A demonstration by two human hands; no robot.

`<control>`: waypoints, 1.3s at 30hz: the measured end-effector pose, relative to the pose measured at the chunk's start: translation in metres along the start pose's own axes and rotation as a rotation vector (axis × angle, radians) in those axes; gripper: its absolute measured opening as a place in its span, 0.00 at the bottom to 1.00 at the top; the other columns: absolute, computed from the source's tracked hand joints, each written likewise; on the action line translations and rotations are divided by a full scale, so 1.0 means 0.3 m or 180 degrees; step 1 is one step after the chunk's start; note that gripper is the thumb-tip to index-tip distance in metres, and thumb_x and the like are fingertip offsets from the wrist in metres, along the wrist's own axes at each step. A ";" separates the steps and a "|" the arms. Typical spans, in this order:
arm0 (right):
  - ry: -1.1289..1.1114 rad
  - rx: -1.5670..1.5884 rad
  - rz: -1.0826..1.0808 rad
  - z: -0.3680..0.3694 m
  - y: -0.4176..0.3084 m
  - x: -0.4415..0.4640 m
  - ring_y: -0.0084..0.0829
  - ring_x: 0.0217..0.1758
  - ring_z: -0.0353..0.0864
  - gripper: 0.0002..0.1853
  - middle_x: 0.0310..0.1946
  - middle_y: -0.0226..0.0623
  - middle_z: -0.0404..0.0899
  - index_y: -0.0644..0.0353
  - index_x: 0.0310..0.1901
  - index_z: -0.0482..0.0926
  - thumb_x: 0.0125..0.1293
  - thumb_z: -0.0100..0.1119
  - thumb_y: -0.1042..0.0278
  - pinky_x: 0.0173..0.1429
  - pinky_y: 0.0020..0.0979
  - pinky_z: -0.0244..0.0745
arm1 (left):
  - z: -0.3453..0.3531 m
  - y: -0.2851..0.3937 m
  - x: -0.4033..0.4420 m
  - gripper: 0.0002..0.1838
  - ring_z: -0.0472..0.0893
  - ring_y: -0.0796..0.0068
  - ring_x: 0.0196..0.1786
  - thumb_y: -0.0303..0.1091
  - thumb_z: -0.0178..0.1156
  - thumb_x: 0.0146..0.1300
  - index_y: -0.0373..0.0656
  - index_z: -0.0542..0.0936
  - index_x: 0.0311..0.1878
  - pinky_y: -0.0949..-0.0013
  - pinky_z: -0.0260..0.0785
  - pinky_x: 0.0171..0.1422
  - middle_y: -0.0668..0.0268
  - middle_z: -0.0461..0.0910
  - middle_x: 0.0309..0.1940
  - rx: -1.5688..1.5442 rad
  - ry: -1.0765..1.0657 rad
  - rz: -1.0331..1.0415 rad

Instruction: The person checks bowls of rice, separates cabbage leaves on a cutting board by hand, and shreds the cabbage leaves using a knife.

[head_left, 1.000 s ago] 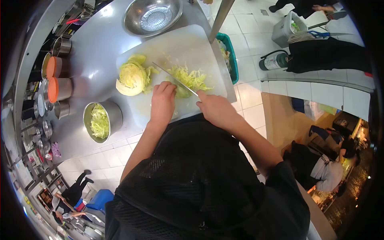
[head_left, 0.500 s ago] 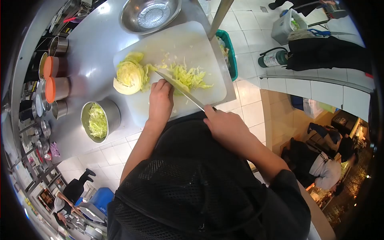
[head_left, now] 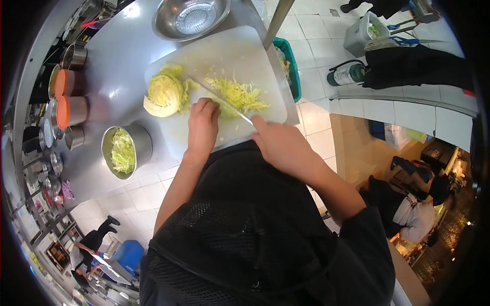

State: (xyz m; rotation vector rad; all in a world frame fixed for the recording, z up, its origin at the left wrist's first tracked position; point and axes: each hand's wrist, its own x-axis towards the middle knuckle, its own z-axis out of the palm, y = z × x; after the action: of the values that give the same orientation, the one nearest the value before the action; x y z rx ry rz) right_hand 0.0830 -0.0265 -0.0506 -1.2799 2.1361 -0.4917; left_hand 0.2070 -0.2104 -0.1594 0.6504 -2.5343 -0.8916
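Note:
My right hand is closed around the handle of a knife, whose blade slants up and left across the white cutting board. My left hand has its fingers curled down on a pale green cabbage piece beside the blade; the hand hides part of that piece. Shredded cabbage lies in a loose heap on the far side of the knife. A larger cut cabbage rests at the board's left, its layered face showing.
Left of the board stands a metal pot holding shredded cabbage. A steel bowl sits at the back of the steel table. Orange-lidded containers line the far left. A green bin stands beyond the board's right edge. Other people are farther off.
My right hand has moved up and left, carrying the knife so its tip reaches farther toward the large cabbage. My left hand stays nearly in place, fingers still curled.

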 end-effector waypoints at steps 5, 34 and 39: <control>-0.0476 -0.0296 0.0222 -0.075 -0.072 -0.151 0.53 0.33 0.85 0.11 0.28 0.53 0.82 0.63 0.51 0.70 0.74 0.53 0.66 0.38 0.52 0.78 | -0.007 0.022 0.007 0.06 0.77 0.50 0.45 0.18 0.64 0.58 0.35 0.82 0.39 0.54 0.72 0.50 0.58 0.79 0.41 0.0042 0.0035 0.0034; -0.0242 -0.0339 0.0306 -0.033 -0.063 -0.163 0.52 0.33 0.85 0.16 0.30 0.50 0.81 0.66 0.56 0.70 0.74 0.54 0.64 0.37 0.50 0.80 | 0.012 0.057 0.018 0.11 0.79 0.49 0.47 0.20 0.67 0.57 0.37 0.83 0.44 0.54 0.73 0.52 0.57 0.80 0.45 -0.0222 -0.0120 -0.0075; -0.0607 -0.0474 0.0550 -0.059 -0.099 -0.210 0.51 0.30 0.85 0.20 0.30 0.51 0.81 0.69 0.60 0.68 0.74 0.53 0.65 0.35 0.49 0.80 | 0.015 0.043 0.011 0.12 0.79 0.48 0.46 0.19 0.66 0.57 0.37 0.83 0.45 0.53 0.73 0.52 0.56 0.80 0.44 -0.0219 -0.0129 -0.0063</control>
State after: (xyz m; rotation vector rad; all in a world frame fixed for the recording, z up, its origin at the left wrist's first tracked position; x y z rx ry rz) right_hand 0.1137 0.0154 -0.0011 -1.1566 2.1279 -0.1349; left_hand 0.1982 -0.2011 -0.1536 0.6436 -2.5245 -1.0038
